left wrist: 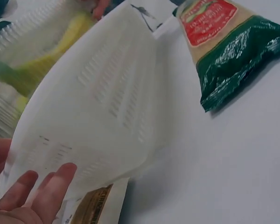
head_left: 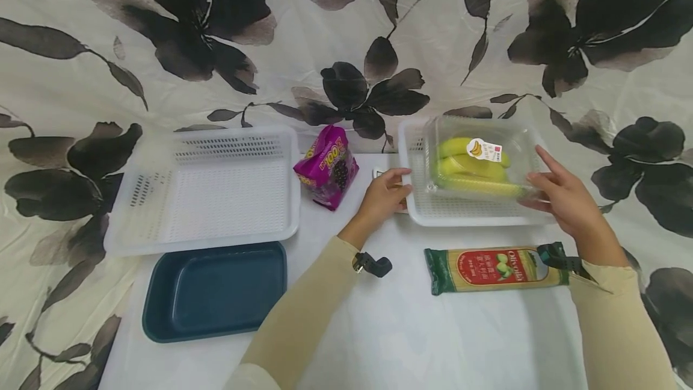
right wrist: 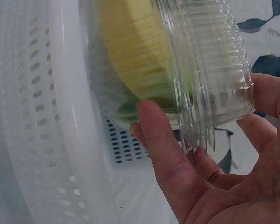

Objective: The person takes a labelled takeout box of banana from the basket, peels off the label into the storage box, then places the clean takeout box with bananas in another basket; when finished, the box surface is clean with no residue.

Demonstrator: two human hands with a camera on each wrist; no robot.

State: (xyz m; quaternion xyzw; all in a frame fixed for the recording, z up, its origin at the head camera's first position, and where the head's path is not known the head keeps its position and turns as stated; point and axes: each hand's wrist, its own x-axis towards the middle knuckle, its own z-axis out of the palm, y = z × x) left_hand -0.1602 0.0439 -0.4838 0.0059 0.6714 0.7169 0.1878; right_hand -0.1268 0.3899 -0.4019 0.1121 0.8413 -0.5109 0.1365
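Bananas (head_left: 470, 164) inside a clear plastic clamshell (head_left: 479, 158) are sitting at the centre right of the head view, the box resting in, or just above, a white perforated basket (head_left: 422, 212). The right hand (head_left: 560, 197) is cupping the clamshell's right end, thumb curled under the ribbed rim and fingers (right wrist: 161, 140) spread along its near wall, as the right wrist view is showing; that grip is probably keeping the light, slippery box level over the basket floor. The left hand (head_left: 384, 194) is pressing on the basket's left rim, fingers only slightly bent and holding nothing round; judging by its position, it is steadying the basket so it is not sliding on the white table (head_left: 400, 330). In the left wrist view those fingers (left wrist: 46, 186) are lying relaxed beside the basket's slotted wall, with a small printed card or label (left wrist: 91, 207) partly showing beneath it; what it is I cannot tell.

As for the other containers, a second, larger white basket (head_left: 208, 188) is lying at the centre left and showing nothing in it, and a dark blue tray (head_left: 216, 290) below it is likewise bare inside. A purple snack bag (head_left: 327, 167) is standing between the two baskets. A green-and-red packet of spaghetti (head_left: 495, 269) is lying flat on the table below the basket, near the right wrist.
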